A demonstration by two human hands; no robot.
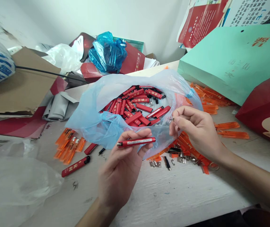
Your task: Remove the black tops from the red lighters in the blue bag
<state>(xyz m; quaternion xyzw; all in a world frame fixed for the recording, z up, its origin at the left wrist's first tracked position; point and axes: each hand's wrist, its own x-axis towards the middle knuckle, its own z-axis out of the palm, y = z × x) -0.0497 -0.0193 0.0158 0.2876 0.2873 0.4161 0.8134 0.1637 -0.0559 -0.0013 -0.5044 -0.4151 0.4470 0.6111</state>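
My left hand (122, 167) grips a red lighter body (136, 142) sideways, its black end pointing left, just in front of a pale blue plastic bag (89, 116). The bag lies open and holds several red lighters (137, 105). My right hand (196, 129) hovers to the right of the bag with thumb and forefinger pinched on a tiny metal part (172, 119). The two hands are a short gap apart above the white table (172, 192).
Orange translucent lighter shells (70, 145) lie left of the bag, and more lie at the right (229, 130). Small metal caps (155, 163) sit under my right hand. One red lighter (75, 166) lies loose. A mint-green box (231, 60) and cardboard (23, 85) flank the table.
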